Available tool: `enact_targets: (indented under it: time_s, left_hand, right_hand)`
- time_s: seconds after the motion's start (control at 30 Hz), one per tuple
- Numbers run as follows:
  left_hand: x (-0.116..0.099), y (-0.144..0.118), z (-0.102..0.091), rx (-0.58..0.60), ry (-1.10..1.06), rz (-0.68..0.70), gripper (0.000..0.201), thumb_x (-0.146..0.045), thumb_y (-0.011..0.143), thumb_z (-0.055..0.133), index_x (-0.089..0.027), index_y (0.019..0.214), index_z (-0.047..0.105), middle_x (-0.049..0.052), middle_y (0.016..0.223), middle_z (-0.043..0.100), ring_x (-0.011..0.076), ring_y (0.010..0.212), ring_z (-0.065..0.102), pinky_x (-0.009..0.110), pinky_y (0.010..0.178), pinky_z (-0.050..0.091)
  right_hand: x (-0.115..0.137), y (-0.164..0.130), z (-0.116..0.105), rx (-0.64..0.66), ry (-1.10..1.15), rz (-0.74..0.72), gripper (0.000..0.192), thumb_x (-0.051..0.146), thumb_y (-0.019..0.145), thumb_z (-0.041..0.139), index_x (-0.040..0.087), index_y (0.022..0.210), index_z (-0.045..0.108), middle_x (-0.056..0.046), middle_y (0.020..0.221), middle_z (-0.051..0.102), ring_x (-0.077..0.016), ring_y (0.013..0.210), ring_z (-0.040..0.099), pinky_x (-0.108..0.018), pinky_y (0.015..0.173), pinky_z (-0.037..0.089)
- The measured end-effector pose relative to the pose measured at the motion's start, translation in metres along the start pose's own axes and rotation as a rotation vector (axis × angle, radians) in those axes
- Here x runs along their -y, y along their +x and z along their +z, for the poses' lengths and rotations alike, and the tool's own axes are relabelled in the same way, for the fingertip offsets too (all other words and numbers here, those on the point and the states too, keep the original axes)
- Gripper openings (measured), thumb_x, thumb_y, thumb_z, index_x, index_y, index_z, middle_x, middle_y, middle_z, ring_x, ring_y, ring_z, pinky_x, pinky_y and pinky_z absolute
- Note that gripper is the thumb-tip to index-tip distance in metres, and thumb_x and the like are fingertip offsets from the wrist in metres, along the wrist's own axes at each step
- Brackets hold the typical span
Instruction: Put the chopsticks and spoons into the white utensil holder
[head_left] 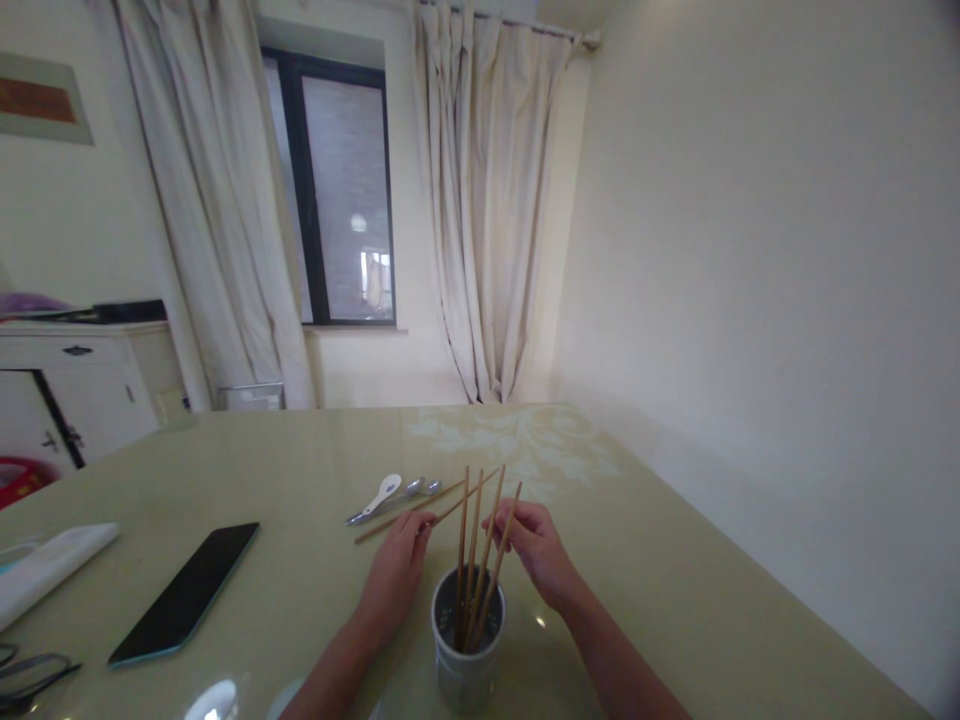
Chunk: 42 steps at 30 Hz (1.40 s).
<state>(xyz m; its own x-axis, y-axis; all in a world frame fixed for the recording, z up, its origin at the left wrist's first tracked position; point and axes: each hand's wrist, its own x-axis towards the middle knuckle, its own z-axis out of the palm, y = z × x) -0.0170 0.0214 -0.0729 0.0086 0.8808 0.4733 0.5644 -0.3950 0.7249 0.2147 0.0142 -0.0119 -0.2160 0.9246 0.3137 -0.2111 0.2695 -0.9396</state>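
glossy table (675, 560), wall on right. cup (466, 640) near edge, four chopsticks (472, 570) upright in it. left hand (397, 570) pinches loose chopstick (420, 515), long axis running left-right behind cup. right hand (536, 545) grips rightmost stick. spoons (390, 495) beyond.

Pale yellow-green glossy table (675, 560) with a faint whitish floral pattern toward its far edge; tan wooden chopsticks (480, 560) in a white-grey holder cup (466, 670); white ceramic spoon (384, 492); silver metal spoons (420, 488); black phone (187, 592); white folded cloth (45, 570); cream curtains (487, 200).
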Motion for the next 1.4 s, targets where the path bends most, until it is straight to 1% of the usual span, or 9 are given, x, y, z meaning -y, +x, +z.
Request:
enact_targets:
  time_s: [0.3,0.5,0.6,0.77,0.87,0.93,1.07,1.27,1.4]
  left_hand:
    - [-0.011,0.002,-0.002,-0.034,-0.144,-0.005,0.035,-0.048,0.100,0.051,-0.022,0.108,0.073,0.011,0.111,0.078,0.0285,0.104,0.072,0.046,0.095,0.057]
    - [-0.028,-0.005,0.000,0.115,-0.181,0.080,0.033,-0.047,0.102,0.054,-0.023,0.099,0.076,0.008,0.098,0.077,0.0250,0.091,0.072,0.036,0.084,0.058]
    - [-0.031,-0.007,0.004,0.182,-0.137,0.097,0.038,-0.046,0.105,0.048,-0.023,0.095,0.077,0.008,0.094,0.077,0.0243,0.089,0.071,0.035,0.084,0.057]
    - [-0.011,0.000,-0.008,0.039,0.331,0.027,0.039,-0.033,0.107,0.039,-0.025,0.117,0.075,0.009,0.123,0.077,0.0292,0.120,0.067,0.047,0.106,0.049]
    - [0.006,0.001,-0.023,-0.003,0.720,-0.095,0.040,-0.020,0.104,0.039,-0.023,0.128,0.071,0.012,0.135,0.072,0.0321,0.126,0.062,0.049,0.104,0.047]
    - [0.013,0.000,-0.029,0.026,0.878,-0.141,0.043,-0.016,0.103,0.039,-0.022,0.135,0.068,0.012,0.139,0.070,0.0321,0.126,0.061,0.047,0.101,0.047]
    - [0.019,0.001,-0.033,0.091,0.960,-0.183,0.041,-0.018,0.104,0.040,-0.021,0.135,0.067,0.013,0.140,0.068,0.0325,0.129,0.059,0.047,0.100,0.047]
    - [0.013,0.002,-0.031,0.130,0.840,-0.155,0.034,-0.020,0.104,0.039,-0.021,0.107,0.073,0.012,0.122,0.074,0.0318,0.122,0.063,0.046,0.098,0.047]
    - [0.010,-0.001,-0.024,0.119,0.719,-0.160,0.032,-0.022,0.104,0.036,-0.021,0.101,0.069,0.012,0.115,0.074,0.0314,0.118,0.065,0.047,0.096,0.046]
  right_hand:
    - [-0.018,0.001,-0.001,0.143,-0.042,0.125,0.052,0.065,0.082,0.080,0.017,0.065,0.070,0.000,0.063,0.062,-0.0133,0.060,0.051,-0.027,0.060,0.037]
    - [-0.033,0.012,0.004,-0.049,-0.026,0.140,0.060,0.074,0.072,0.082,0.017,0.092,0.076,-0.001,0.072,0.067,-0.0130,0.056,0.055,-0.025,0.053,0.037]
    - [-0.032,0.015,0.004,-0.139,-0.017,0.076,0.061,0.074,0.068,0.085,0.016,0.087,0.076,-0.002,0.068,0.068,-0.0147,0.055,0.056,-0.026,0.051,0.038]
    - [-0.010,0.017,-0.020,-0.376,0.014,-0.068,0.054,0.070,0.078,0.081,0.017,0.083,0.073,0.001,0.066,0.063,-0.0125,0.057,0.052,-0.025,0.053,0.039]
    - [0.010,0.018,-0.043,-0.652,0.142,-0.222,0.053,0.070,0.076,0.083,0.019,0.078,0.070,0.004,0.060,0.055,-0.0101,0.053,0.046,-0.022,0.048,0.036]
    - [0.023,0.018,-0.053,-0.726,0.269,-0.266,0.052,0.067,0.070,0.089,0.020,0.076,0.068,0.006,0.061,0.054,-0.0083,0.052,0.044,-0.020,0.045,0.035]
    - [0.033,0.013,-0.047,-0.541,0.396,-0.223,0.046,0.061,0.074,0.090,0.021,0.077,0.067,0.006,0.061,0.053,-0.0068,0.049,0.043,-0.017,0.042,0.034]
    - [0.027,-0.002,-0.011,-0.154,0.060,-0.142,0.050,0.065,0.084,0.080,0.018,0.072,0.068,0.004,0.052,0.054,-0.0081,0.043,0.046,-0.019,0.041,0.034]
    - [0.024,-0.005,-0.002,-0.065,0.000,-0.081,0.048,0.063,0.081,0.084,0.019,0.072,0.064,0.004,0.051,0.056,-0.0091,0.041,0.046,-0.021,0.041,0.036]
